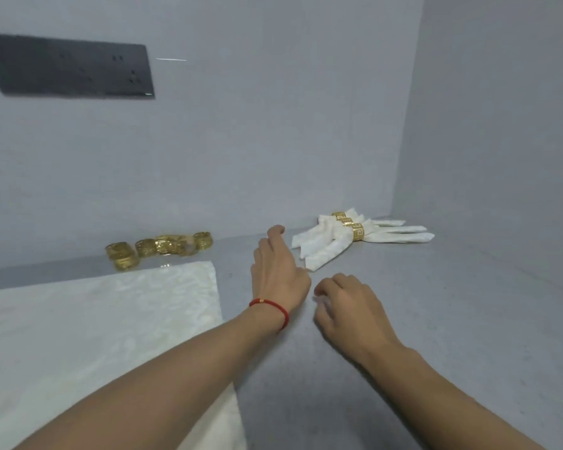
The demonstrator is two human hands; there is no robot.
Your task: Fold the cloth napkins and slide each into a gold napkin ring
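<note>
Both hands empty: left hand (278, 271) fingers extended, right hand (345, 306) loosely curled. At nine o'clock, the flat napkin (111, 319): we judge it limp, light; pinch corners.

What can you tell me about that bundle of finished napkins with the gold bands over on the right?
The finished napkins are white patterned cloth, folded into narrow strips and lying flat, side by side, on the grey table near the back corner. Three gold rings with a cut-out key pattern cinch their middles, so the ends fan outward. Neither hand grips them; the left hand hovers close by.
</note>
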